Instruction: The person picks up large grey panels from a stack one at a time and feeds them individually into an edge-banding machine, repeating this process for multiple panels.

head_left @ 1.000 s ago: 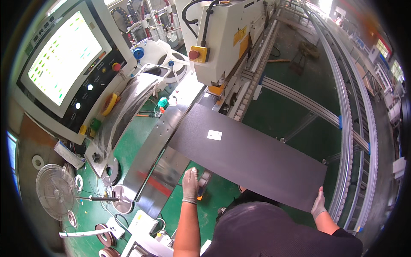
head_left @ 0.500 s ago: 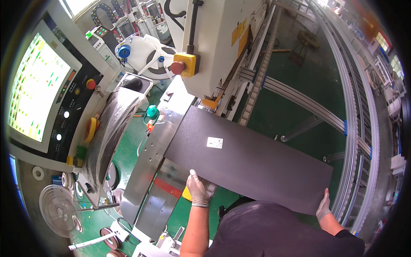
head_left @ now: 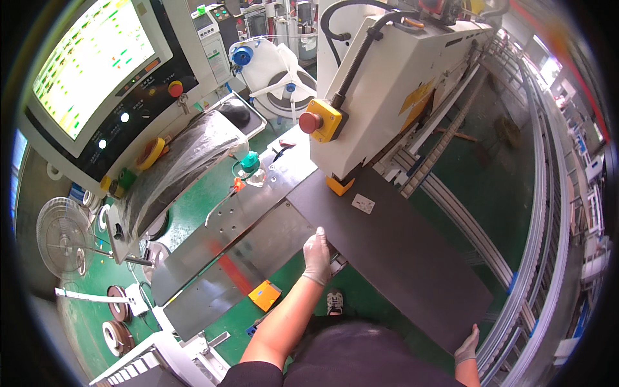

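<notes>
A long dark grey-brown panel (head_left: 400, 251) with a small white label (head_left: 363, 204) slants across the middle. Its far left end rests on the metal worktable (head_left: 258, 235) and reaches under the head of the white machine (head_left: 380, 90). My left hand (head_left: 317, 257), in a pale glove, grips the panel's near long edge beside the table, most fingers hidden beneath. At the right end, my right hand (head_left: 467, 347), also gloved, holds the panel by its near corner. Its fingers show only in part.
A red stop button on a yellow box (head_left: 325, 120) juts from the machine. A green-capped bottle (head_left: 250, 166) stands on the table's far side. At left are a control screen (head_left: 90, 64) and a fan (head_left: 64, 237). Roller rails (head_left: 541, 213) run along the right.
The panel has turned, its right end swinging toward me and its far end now under the machine head. Both hands moved with it. My view has shifted to the left.
</notes>
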Tool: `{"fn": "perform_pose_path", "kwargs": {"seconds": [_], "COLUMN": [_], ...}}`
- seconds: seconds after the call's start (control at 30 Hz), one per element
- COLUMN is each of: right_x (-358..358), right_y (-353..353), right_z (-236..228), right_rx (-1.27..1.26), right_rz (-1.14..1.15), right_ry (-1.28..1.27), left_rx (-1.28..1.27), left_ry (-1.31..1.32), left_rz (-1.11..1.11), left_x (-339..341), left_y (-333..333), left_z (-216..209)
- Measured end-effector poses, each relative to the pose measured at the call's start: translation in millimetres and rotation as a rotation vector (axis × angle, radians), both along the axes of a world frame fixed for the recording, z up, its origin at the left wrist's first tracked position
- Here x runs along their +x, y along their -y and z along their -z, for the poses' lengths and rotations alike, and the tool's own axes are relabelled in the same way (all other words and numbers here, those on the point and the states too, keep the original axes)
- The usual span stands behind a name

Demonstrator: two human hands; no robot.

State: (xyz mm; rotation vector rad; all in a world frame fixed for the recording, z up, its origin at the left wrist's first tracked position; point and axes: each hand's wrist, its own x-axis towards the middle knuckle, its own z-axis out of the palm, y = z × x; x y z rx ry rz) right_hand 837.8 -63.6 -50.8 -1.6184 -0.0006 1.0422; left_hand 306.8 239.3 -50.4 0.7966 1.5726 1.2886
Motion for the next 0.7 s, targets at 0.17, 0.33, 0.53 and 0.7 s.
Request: {"fn": "perform_pose_path", "kwargs": {"seconds": [0.17,0.33,0.53,0.7], "right_x": [27,43,-10,-114], "right_y": [-35,-56,-81,-143], "right_z": [-6,5,-24,30], "right_rx": [0.014,-0.189,-0.022,0.141], "right_rz": [-0.075,-0.181,0.075,-0.125], "right_ry": [0.188,0.714,0.415,-0.051], "left_rx": [-0.079,-0.025,0.208,0.072], "left_ry": [-0.221,0.321,-0.472,-0.703], "left_rz": [0.026,0.001,0.438,0.320], "left_x": [39,49,-10,-76], "left_y": [-47,-66,21,126], "left_z": [-7,23,-5,-17]}}
